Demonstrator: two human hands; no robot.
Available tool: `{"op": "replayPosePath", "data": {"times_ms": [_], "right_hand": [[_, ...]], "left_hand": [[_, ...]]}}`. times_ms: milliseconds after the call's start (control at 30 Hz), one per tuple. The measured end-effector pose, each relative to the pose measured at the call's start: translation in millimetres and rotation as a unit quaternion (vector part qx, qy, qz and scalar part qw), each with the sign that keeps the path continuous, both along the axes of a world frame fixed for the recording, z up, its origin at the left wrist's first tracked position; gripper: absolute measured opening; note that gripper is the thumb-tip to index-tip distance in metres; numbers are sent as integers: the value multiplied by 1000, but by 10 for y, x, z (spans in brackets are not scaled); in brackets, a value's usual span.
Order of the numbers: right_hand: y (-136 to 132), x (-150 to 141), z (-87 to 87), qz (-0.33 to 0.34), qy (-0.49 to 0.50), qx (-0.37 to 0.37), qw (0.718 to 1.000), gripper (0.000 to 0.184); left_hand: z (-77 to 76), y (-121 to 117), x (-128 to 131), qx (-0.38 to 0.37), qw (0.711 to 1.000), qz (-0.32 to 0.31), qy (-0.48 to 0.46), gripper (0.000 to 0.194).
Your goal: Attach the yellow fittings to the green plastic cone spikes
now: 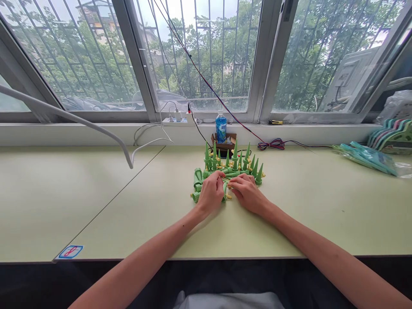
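A cluster of green plastic watering spikes with small yellow valves stands and lies on the table in front of me. Several of the spikes [234, 156] point upright at the back, while others, such as a ribbed green piece [197, 177], lie on their sides at the left. My left hand [211, 189] is closed on a green spike [224, 193], whose lower part shows beneath the fingers with a yellow valve [228, 196] beside it. Close by on the right, my right hand [247, 191] has its fingertips pinched together; whatever they hold is too small to make out.
Behind the spikes, a blue liquid bottle [221, 127] stands by a small brown box [231, 138]. Bundled cable [272, 144], teal plastic packets [367, 157] and hangers [394, 136] lie to the right. A white cable [96, 124] hangs at left, and a power strip [177, 122] sits on the sill.
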State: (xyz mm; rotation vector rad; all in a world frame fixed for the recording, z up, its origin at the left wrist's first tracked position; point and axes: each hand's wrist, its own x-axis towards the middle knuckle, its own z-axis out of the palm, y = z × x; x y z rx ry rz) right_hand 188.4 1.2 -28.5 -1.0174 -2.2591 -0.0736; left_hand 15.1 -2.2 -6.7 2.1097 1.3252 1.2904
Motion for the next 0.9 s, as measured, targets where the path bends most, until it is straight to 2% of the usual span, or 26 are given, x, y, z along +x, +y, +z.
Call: {"op": "replayPosePath", "data": {"times_ms": [333, 900], "right_hand": [[4, 6, -1, 0, 6, -2, 1000, 20], [-13, 5, 22, -23, -22, -9, 999, 15]], "left_hand": [[12, -7, 11, 31, 999, 2, 8, 22], [37, -24, 14, 36, 999, 7, 17, 20]]}}
